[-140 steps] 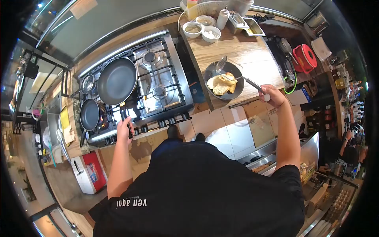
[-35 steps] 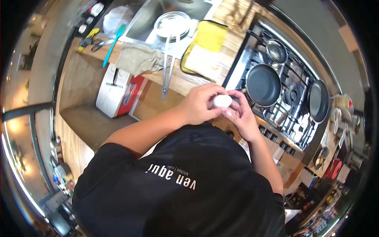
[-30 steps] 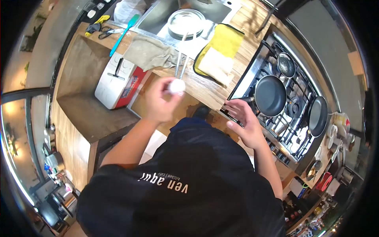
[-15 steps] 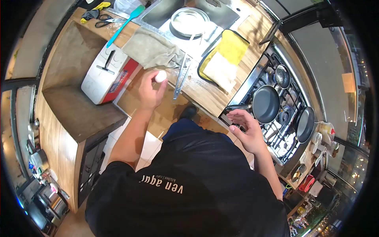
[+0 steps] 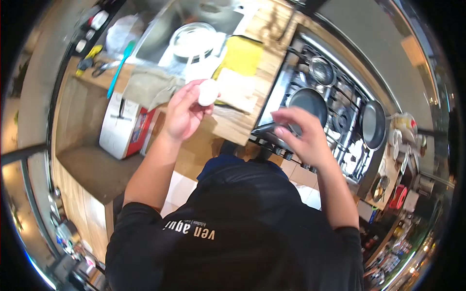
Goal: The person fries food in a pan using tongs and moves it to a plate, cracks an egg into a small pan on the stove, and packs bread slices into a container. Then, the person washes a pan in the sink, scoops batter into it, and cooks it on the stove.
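Observation:
My left hand (image 5: 182, 115) grips a white egg (image 5: 208, 92) between thumb and fingers, above the counter's front edge. The egg looks whole. Over the front of the stove, my right hand (image 5: 305, 135) is open, with its thumb and fingers apart and nothing between them. Below and behind it, partly hidden, is a dark frying pan (image 5: 309, 102) on a burner. The pan's black handle (image 5: 264, 128) points toward the counter, close to my right fingertips. A white cloth (image 5: 238, 92) lies on a yellow one (image 5: 244, 56) beyond the egg.
A sink (image 5: 162, 36) holds a round metal pan (image 5: 193, 41). Left of it lie a grey cloth (image 5: 147, 88), a turquoise spatula (image 5: 119, 72) and scissors (image 5: 104, 68). A small pan (image 5: 322, 71) and another frying pan (image 5: 373, 125) sit on the stove. A red-and-white box (image 5: 119, 123) stands under the counter.
My view has turned toward the stove. My left hand has brought the egg up and to the right, over the tongs' former place in view. My right hand has come nearer the frying pan.

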The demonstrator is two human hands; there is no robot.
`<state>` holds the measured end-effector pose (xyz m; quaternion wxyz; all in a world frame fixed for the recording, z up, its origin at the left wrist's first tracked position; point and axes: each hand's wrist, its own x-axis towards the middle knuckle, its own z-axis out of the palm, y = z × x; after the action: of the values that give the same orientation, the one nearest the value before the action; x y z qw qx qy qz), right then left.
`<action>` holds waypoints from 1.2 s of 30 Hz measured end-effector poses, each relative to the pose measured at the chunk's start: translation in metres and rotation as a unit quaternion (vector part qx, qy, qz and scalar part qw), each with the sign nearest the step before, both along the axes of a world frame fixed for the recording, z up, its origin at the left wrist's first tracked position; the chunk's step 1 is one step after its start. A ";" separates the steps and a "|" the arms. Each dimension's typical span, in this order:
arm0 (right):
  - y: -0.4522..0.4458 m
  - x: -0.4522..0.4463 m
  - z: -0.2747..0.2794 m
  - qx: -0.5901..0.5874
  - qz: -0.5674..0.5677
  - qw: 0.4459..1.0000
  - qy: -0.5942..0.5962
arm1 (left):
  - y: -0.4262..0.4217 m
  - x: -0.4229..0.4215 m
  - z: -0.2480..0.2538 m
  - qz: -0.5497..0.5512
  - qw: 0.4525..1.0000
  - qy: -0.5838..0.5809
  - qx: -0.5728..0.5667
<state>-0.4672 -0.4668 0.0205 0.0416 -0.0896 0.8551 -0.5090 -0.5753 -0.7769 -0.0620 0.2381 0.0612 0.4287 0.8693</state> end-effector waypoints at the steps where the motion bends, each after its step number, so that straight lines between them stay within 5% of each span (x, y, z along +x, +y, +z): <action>1: 0.014 -0.010 0.010 0.041 0.000 0.999 0.025 | 0.026 -0.008 0.018 -0.058 0.998 0.002 0.003; 4: 0.063 -0.045 0.026 0.008 -0.029 0.994 0.103 | 0.115 -0.039 0.039 -0.163 0.985 0.029 -0.039; 8: 0.169 -0.098 0.025 -0.046 -0.002 0.997 0.067 | 0.242 -0.087 0.066 -0.251 0.959 0.117 -0.056; 15: 0.297 -0.134 -0.006 0.004 -0.029 0.999 0.039 | 0.388 -0.133 0.037 -0.261 0.943 0.109 -0.175; 25: 0.339 -0.173 -0.119 0.075 -0.129 0.989 -0.015 | 0.433 -0.157 -0.037 -0.275 0.885 0.187 -0.325; 32: 0.328 -0.178 -0.137 0.125 -0.158 0.979 -0.035 | 0.433 -0.173 -0.066 -0.310 0.888 0.110 -0.320; 36: 0.337 -0.169 -0.129 0.057 -0.144 0.985 -0.070 | 0.432 -0.178 -0.055 -0.355 0.881 0.117 -0.289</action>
<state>-0.6363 -0.1298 -0.1082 0.0329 0.0732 0.8816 -0.4651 -0.7529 -0.3445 -0.1173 0.4864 0.2393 0.6349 0.5505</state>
